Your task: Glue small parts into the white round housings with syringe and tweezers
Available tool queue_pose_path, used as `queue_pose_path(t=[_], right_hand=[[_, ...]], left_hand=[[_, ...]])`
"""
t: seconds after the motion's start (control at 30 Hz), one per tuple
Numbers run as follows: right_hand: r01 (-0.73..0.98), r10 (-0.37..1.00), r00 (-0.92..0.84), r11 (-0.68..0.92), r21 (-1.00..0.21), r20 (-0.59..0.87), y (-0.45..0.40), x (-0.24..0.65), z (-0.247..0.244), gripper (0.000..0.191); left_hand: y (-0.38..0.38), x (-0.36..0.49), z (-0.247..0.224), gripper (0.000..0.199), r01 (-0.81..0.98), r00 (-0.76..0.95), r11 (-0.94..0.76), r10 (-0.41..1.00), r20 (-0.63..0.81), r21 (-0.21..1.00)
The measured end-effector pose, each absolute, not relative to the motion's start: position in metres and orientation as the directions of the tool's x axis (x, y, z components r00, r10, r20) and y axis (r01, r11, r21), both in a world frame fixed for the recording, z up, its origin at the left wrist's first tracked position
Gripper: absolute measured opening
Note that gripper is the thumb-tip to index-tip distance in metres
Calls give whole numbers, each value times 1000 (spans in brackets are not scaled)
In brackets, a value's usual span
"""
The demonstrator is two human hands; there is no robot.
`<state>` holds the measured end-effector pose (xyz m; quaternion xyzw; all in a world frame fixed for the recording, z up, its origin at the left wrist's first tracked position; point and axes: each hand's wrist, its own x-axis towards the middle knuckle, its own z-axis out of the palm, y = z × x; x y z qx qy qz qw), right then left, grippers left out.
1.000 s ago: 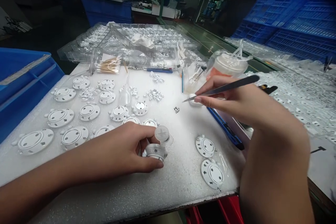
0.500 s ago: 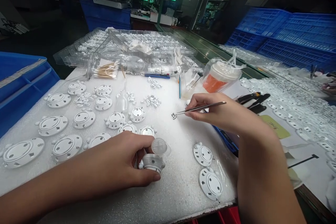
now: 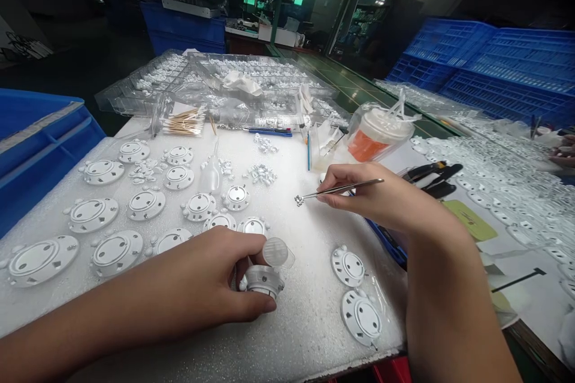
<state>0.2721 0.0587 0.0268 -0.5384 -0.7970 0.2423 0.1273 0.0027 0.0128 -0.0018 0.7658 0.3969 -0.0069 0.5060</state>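
My left hand (image 3: 224, 281) grips a round white part (image 3: 264, 279) on its edge, thumb and fingers around it, just above the foam sheet (image 3: 296, 335). A small clear round lid (image 3: 275, 251) lies beside that part. Between the fingers of my right hand (image 3: 350, 188) are thin metal tweezers (image 3: 344, 188), their tips at a little pile of tiny metal pieces (image 3: 299, 200). Several white discs (image 3: 146, 203) with small knobs lie left of and behind my left hand. Two more discs (image 3: 362, 317) are on the right near the front edge.
Cotton swabs (image 3: 185, 122), a clear squeeze bottle (image 3: 210, 176) and small white parts (image 3: 263, 173) lie farther back. Right of them is a bagged orange-and-white cup (image 3: 375, 131). Black-handled pliers (image 3: 433, 176) lie beyond my right wrist. A blue crate (image 3: 49, 137) stands left.
Both hands keep their grips and nearly their places. The whole view has shifted very slightly, and the tweezer tips remain at the tiny metal pieces.
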Motion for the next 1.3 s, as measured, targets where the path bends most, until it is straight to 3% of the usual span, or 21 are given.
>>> queue_pose_path(t=[1.3], right_hand=[[821,925,-370,279,-499,-90,54,268,34,4]], left_hand=[[13,3,-3,23,575,712,-162,582,-393,802]])
